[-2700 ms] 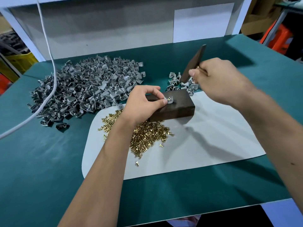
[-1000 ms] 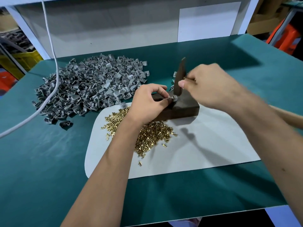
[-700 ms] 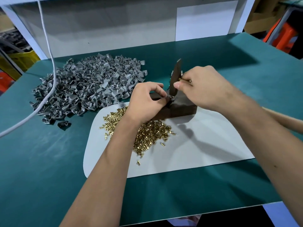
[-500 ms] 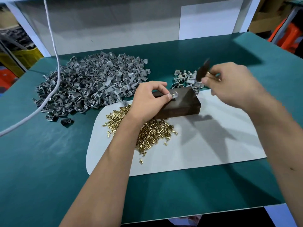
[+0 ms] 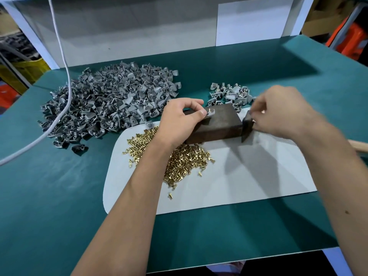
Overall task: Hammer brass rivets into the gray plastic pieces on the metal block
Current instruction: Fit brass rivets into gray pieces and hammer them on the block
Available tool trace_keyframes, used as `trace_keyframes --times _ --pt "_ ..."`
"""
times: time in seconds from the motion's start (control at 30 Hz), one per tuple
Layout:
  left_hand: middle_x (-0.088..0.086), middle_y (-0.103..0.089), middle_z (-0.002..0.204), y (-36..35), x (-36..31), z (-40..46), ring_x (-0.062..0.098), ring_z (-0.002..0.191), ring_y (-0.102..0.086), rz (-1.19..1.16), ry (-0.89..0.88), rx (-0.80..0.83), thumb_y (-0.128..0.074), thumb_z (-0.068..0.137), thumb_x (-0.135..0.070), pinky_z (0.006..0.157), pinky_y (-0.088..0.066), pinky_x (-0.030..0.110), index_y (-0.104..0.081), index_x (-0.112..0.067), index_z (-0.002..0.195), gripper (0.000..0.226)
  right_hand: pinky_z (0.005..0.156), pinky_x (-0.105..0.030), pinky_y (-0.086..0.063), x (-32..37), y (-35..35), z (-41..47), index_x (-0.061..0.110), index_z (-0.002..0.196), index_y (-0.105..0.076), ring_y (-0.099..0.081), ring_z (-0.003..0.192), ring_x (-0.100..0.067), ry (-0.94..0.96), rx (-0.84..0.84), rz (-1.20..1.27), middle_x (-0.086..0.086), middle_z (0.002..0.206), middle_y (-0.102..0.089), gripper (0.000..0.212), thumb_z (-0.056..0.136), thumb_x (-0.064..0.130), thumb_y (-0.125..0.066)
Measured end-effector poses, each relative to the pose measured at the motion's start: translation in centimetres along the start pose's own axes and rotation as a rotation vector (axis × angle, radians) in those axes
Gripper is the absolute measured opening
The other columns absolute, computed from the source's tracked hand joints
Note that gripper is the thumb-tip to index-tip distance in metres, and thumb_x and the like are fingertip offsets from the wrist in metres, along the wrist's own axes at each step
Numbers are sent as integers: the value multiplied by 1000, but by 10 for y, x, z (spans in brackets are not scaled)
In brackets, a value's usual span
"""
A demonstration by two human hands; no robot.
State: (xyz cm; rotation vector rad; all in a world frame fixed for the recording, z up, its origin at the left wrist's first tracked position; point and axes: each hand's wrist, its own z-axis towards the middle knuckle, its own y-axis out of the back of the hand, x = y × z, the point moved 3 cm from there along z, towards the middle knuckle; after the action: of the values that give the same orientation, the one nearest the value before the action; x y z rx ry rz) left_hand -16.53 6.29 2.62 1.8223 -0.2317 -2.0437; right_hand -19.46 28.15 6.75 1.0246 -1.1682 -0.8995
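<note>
My left hand (image 5: 179,121) pinches a gray plastic piece (image 5: 209,113) between thumb and forefinger, pressing it flat on the top left of the metal block (image 5: 219,124). A brass rivet (image 5: 210,110) stands upright in it, so I judge the pinch is there to keep the piece from skating under a blow. The heel of the hand sits at the block's near left corner, probably steadying the block too.

My right hand (image 5: 282,112) is curled around the hammer (image 5: 247,126) close to its dark head, wooden handle (image 5: 358,146) running off right under the wrist. It's blurred, so finger detail is unclear. The head hangs just off the block's right end, low over the white mat (image 5: 249,180), apart from the rivet. Choked-up grip suits short, light taps.

Loose brass rivets (image 5: 185,158) are heaped on the mat just near the block, partly under my left forearm, within easy reach. A big heap of gray pieces (image 5: 111,100) lies far left on the green bench (image 5: 59,196), likely the undone stock. A small cluster (image 5: 229,94) sits just beyond the block; some show brass, so probably finished ones. A white cable (image 5: 63,66) drapes over the big heap.

Rivet looks proud, not yet seated.
</note>
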Motion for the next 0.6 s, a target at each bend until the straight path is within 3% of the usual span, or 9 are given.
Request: trace_keyframes --times 0.07,0.17,0.23,0.33,0.4,0.47,0.53,0.6 --pt "-4 -72 119 0 -1 -1 7 114 -65 -13 0 -1 -73 89 -10 110 -46 43 -74 -13 77 13 90 -40 -56 21 3 -1 25 89 -74 -68 95 -30 164 -106 99 -6 97 -74 14 86 14 -65" --pt "2 -72 120 1 -3 0 15 115 -66 -48 -24 0 -71 89 -5 108 -48 47 -72 -12 75 16 90 -39 -52 53 -7 -4 21 109 -73 -65 98 -25 451 -39 78 -4 102 -72 20 90 21 -69" --pt "7 -72 121 2 -2 0 21 115 -67 -97 -33 -5 -68 90 -1 105 -51 46 -72 -4 78 13 89 -41 -52 60 -13 1 22 109 -71 -64 97 -25 507 -19 51 -3 100 -72 19 91 27 -71" --pt "10 -74 117 6 -1 1 22 112 -69 -177 -37 -46 -64 94 -2 96 -56 37 -70 7 85 14 83 -38 -54 62 -10 8 24 101 -73 -65 85 -19 540 -64 122 6 85 -70 12 90 29 -73" --pt "12 -75 109 14 -1 3 19 103 -70 -182 -61 -116 -64 97 -8 92 -57 36 -70 5 89 16 81 -37 -55 63 -6 12 25 99 -74 -66 82 -18 549 -102 137 6 84 -71 11 91 31 -72" --pt "9 -76 99 30 2 6 20 94 -71 -109 -64 -261 -66 97 -13 89 -57 34 -72 -5 90 12 81 -38 -56 58 -4 19 24 98 -76 -68 82 -21 495 -141 97 3 84 -74 12 91 33 -72" --pt "-5 -72 86 54 11 7 8 79 -68 50 -21 -462 -68 95 -15 80 -59 27 -69 -20 86 10 82 -39 -58 50 -4 28 23 97 -77 -70 87 -26 381 -155 22 0 86 -76 13 90 34 -72" --pt "-12 -67 80 78 23 5 0 70 -63 231 61 -649 -68 93 -14 73 -60 27 -69 -23 90 10 83 -39 -58 41 -3 40 23 100 -77 -70 93 -32 249 -178 -38 -5 91 -76 17 90 35 -71"
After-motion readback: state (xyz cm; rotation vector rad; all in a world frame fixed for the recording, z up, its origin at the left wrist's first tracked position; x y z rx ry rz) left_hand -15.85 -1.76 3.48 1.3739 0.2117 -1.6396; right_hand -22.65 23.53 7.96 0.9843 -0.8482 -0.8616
